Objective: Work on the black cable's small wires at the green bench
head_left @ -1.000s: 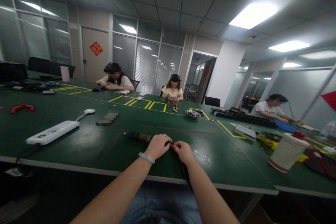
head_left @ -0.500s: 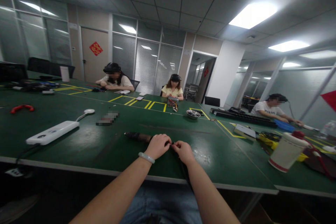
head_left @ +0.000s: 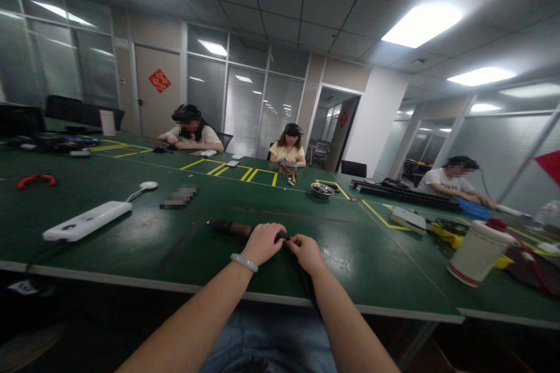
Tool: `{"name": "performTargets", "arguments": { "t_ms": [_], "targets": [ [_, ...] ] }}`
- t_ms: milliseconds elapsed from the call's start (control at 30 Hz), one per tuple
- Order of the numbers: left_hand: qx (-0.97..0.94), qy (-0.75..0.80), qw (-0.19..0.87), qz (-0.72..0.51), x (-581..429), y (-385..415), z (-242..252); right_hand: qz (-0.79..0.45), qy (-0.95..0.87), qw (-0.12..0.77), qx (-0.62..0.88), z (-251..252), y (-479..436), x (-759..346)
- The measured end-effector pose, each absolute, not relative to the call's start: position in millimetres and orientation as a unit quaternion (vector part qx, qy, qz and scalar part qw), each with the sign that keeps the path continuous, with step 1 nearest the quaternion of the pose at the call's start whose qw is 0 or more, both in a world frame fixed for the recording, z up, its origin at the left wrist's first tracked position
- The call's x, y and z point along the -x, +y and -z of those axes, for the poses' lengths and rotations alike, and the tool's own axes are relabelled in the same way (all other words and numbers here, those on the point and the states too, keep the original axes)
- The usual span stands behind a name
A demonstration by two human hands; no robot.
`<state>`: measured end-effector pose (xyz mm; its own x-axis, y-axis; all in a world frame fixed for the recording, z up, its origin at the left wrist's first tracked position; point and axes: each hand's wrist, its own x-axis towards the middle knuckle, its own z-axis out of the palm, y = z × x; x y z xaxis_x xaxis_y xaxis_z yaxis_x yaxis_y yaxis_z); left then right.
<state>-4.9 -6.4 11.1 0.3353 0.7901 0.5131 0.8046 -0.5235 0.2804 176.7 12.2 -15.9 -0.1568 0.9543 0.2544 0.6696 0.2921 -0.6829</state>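
Note:
A dark electric screwdriver (head_left: 231, 228) lies on the green table, its narrow tip pointing left. My left hand (head_left: 265, 243), with a pale bangle at the wrist, is wrapped over the tool's rear end. Close beside it, my right hand (head_left: 305, 249) is closed in a pinch on the black cable (head_left: 307, 282) where it meets the tool. From there the cable runs down past the table's front edge, partly behind my right forearm. My fingers hide the joint between cable and tool.
A white power strip (head_left: 90, 221) and red-handled pliers (head_left: 37, 181) lie to the left. Ahead stands a metal bowl (head_left: 322, 190) of small parts. A white-and-red cup (head_left: 480, 253) stands at the right, near a yellow tray (head_left: 455, 239). Several people work around the table.
The fingers of my left hand have shifted very slightly at the tool's rear end. Otherwise the hands, the tool and the cable stay in place.

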Motion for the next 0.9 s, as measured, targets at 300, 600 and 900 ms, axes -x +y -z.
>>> {"name": "performTargets", "arguments": {
  "t_ms": [300,600,900],
  "targets": [
    [0.822,-0.483,0.016,0.303,4.8,-5.2,-9.8,-0.221,-0.726,0.333,0.56,13.5,10.2,-175.8],
    [0.82,-0.491,0.012,0.295,4.7,-6.7,-11.7,-0.212,-0.728,0.338,0.557,8.9,7.1,-175.4],
    [0.817,-0.495,0.018,0.295,3.9,-7.3,-12.8,-0.223,-0.723,0.337,0.56,14.1,10.2,-176.5]
  ]
}}
